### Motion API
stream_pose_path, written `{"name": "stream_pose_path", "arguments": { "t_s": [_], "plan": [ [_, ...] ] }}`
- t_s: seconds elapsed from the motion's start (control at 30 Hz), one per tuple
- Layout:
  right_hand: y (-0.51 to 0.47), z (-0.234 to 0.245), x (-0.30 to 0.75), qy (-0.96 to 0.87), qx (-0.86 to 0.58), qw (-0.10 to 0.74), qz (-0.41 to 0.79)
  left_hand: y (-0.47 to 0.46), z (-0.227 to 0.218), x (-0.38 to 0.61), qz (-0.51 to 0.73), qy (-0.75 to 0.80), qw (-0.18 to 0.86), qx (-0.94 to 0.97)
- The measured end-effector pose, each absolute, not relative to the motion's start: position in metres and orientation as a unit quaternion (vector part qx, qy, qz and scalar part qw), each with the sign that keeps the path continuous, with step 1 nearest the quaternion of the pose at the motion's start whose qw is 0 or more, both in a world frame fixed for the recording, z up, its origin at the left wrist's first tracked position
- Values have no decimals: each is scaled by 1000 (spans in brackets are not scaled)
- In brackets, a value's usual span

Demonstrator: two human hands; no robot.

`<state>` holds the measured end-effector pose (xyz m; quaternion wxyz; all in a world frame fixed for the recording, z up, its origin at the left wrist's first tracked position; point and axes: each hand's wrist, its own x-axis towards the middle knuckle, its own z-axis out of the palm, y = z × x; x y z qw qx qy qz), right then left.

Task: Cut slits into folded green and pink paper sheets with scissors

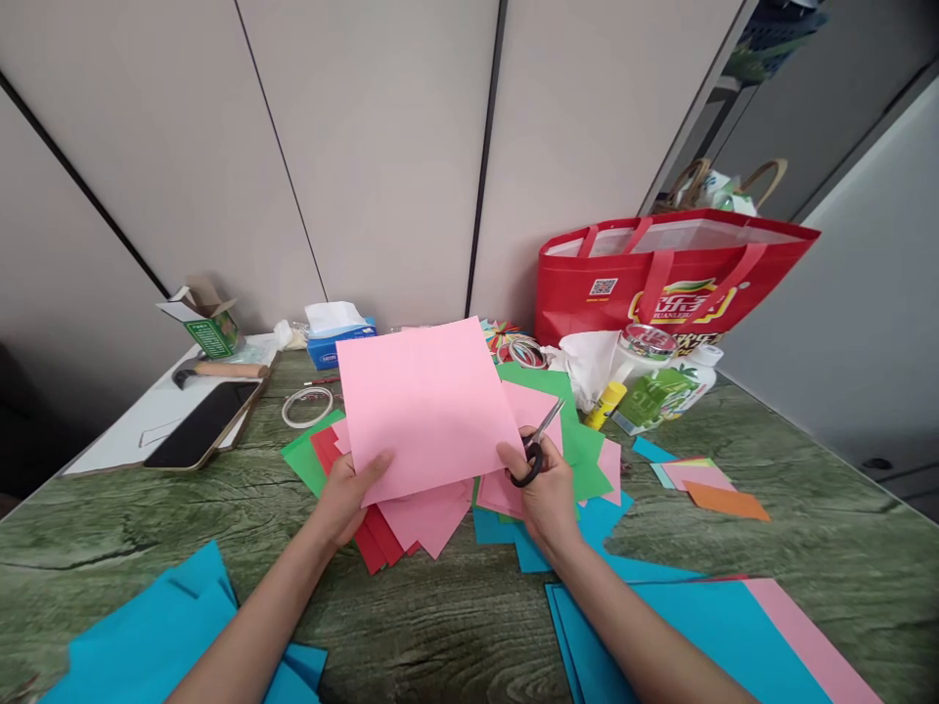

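Smooth pale panels (367,147), split by thin dark seams, stand behind a green-grey table (455,626) whose surface shows a streaky, wood-like grain. Above it, held up between two bare hands, is a pink sheet (425,411), thin, matte and four-cornered, with straight edges. The left hand (344,494) pinches its lower left corner, thumb laid along the near face and the other fingers mostly hidden behind the paper. The right hand (550,494) is closed at the lower right corner, its thumb tip pressed on the sheet, while curled fingers also hold scissors (544,423) with rounded black handles and narrow metal blades that point upward, away from the paper; how far the blades are parted is too small to tell. Below the sheet, loose paper fans out in sharp corners: a red and pink pile (378,548) to the left, and a green, pink and blue pile (583,460) to the right. Flat blue sheets (719,636) lie under the right forearm, and more blue paper (168,606) overlaps beside the left. Farther back are a red bag (564,303) with strap handles, a boxy blue tissue pack (330,350), a cylindrical yellow glue stick (605,406) and a wooden-handled hammer (231,370).
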<state>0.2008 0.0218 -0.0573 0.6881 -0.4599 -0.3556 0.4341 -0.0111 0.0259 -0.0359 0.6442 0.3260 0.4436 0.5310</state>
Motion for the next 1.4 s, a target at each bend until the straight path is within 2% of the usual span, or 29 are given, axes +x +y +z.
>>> {"name": "stream_pose_path", "arguments": {
  "t_s": [0.2,0.43,0.53,1.07,1.4],
  "plan": [
    [16,-45,198,-423,-454,657,429,28,-27,-13,601,438,588,317],
    [-1,-40,185,-583,-314,440,606,31,-10,-22,687,437,505,287],
    [-6,-45,181,-581,-291,392,651,28,-8,-20,678,439,512,293],
    [-8,-48,178,-520,-299,391,698,18,-11,-7,593,435,591,333],
    [-8,-44,178,-491,-302,389,719,16,-14,-4,587,445,598,315]
  ]
}}
